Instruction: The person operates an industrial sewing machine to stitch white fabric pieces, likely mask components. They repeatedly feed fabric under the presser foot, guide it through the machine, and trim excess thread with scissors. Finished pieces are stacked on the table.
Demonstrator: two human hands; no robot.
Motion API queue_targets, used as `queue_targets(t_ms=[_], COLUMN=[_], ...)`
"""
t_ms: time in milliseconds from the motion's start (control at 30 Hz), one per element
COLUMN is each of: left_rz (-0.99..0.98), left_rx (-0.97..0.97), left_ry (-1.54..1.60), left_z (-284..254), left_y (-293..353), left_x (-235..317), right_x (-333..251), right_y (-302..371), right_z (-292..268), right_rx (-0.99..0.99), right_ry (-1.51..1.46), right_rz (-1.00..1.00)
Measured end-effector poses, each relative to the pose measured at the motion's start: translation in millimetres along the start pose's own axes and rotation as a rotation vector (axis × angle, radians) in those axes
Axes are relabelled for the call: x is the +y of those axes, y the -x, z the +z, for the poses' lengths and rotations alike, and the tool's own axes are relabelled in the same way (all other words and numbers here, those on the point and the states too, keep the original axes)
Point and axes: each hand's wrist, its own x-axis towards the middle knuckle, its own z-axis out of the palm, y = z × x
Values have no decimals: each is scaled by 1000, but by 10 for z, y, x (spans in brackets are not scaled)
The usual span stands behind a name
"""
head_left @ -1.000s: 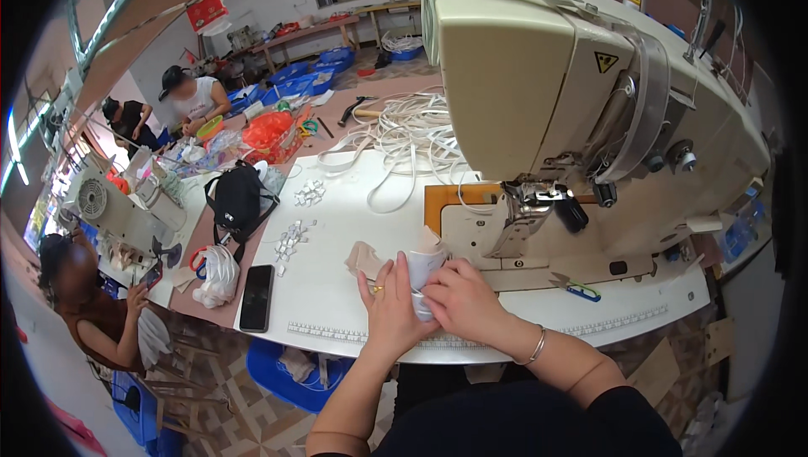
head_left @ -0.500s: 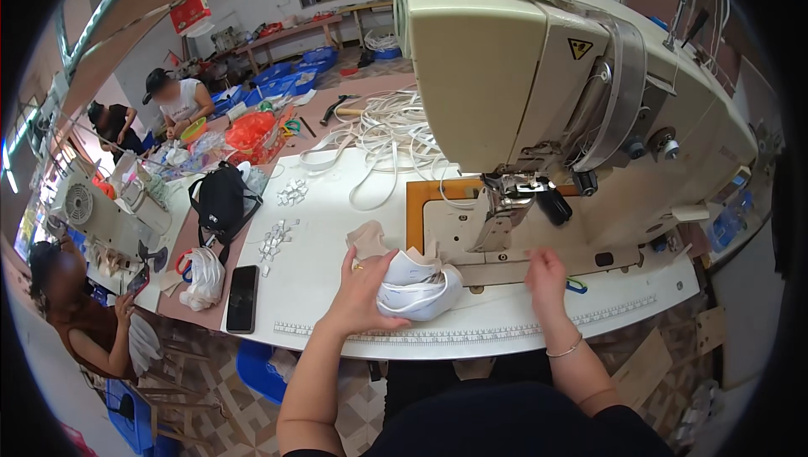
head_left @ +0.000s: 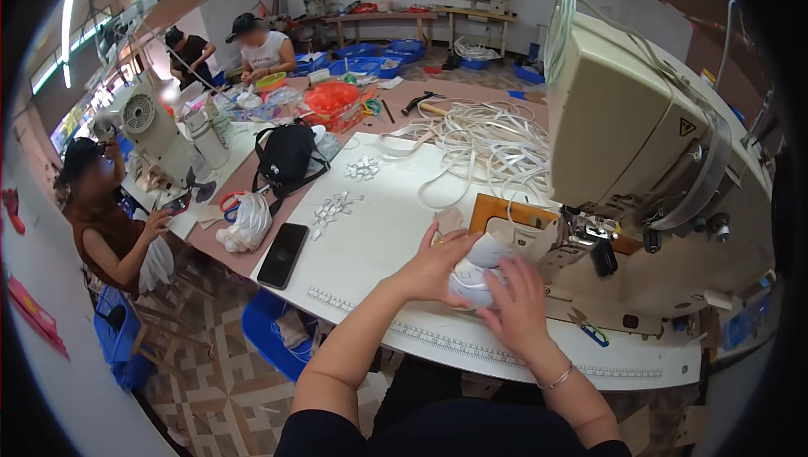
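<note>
Both my hands hold a white, rounded sewn piece (head_left: 473,283) with raised seams at the table's front, left of the sewing machine's needle area. My left hand (head_left: 435,270) grips it from the left, thumb and fingers around its side. My right hand (head_left: 519,308) closes on it from the right, its fingers slightly blurred by motion. Beige fabric (head_left: 450,221) shows just beyond my left fingers. The sewing machine (head_left: 627,112) rises to the right, its presser foot area (head_left: 589,225) apart from the piece. Thread snips (head_left: 592,328) lie right of my right hand.
A printed ruler strip (head_left: 446,341) runs along the table's front edge. Leftward lie a black phone (head_left: 283,255), small silvery pieces (head_left: 334,211) and a black bag (head_left: 289,158). White straps (head_left: 484,141) pile up behind. A blue bin (head_left: 273,335) stands below. Other people work at the left.
My right hand has come from the machine bed to the white piece and now touches it beside my left. The view has turned left, so things appear farther right.
</note>
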Motion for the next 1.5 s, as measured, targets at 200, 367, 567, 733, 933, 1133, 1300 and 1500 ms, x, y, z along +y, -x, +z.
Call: queue_targets(t_ms=[200, 367, 567, 733, 933, 1133, 1300, 1500], left_rz=[-248, -410, -327, -362, -494, -434, -408, -441], left_rx=[136, 208, 279, 344, 903, 134, -113, -122], left_ry=[-64, 71, -88, 305, 201, 963, 811, 748], left_z=[94, 34, 275, 244, 144, 613, 270, 93], left_y=[277, 27, -263, -242, -100, -365, -670, -1076], left_x=[-163, -625, -1129, -970, -225, 765, 839, 869], right_x=[99, 269, 172, 196, 385, 327, 709, 839], right_y=[-292, -942, -900, 93, 443, 398, 503, 316], right_z=[600, 853, 465, 138, 97, 148, -281, -537], right_rx=[28, 195, 247, 70, 374, 395, 195, -33], right_ry=[-107, -500, -276, -1173, -1754, -1703, -1573, -1495], right_rz=[7, 263, 70, 657, 915, 866, 799, 863])
